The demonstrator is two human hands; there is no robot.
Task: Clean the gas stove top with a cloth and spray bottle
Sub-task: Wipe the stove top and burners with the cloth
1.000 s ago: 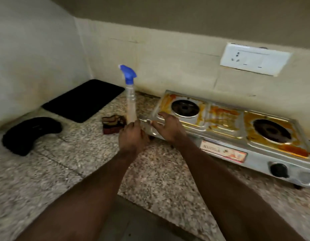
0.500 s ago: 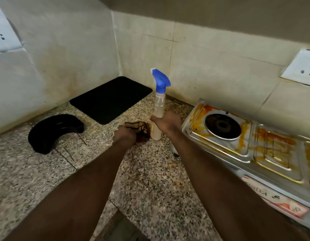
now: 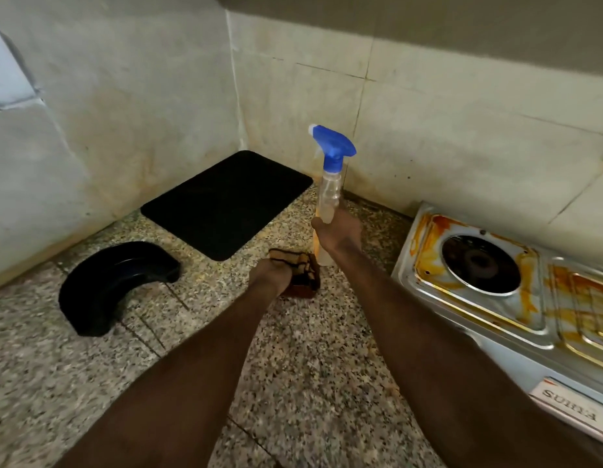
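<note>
- right grip is wrapped round the middle of the spray bottle, clamped on it. The bottle's upright with its blue trigger head on top
- can't really tell if the bottle's base is sitting on the tabletop or just off it
- left grip is down on the near-left edge of the brown cloth. The fingers are tucked out of sight, so no idea if it's actually pinching it
- cloth lies on the speckled tabletop, just beside the bottle's base
- gas stove is off to the right, steel top smeared with orange gunk round the burner
- black mat in the corner, curved black tray thing to the left
</note>
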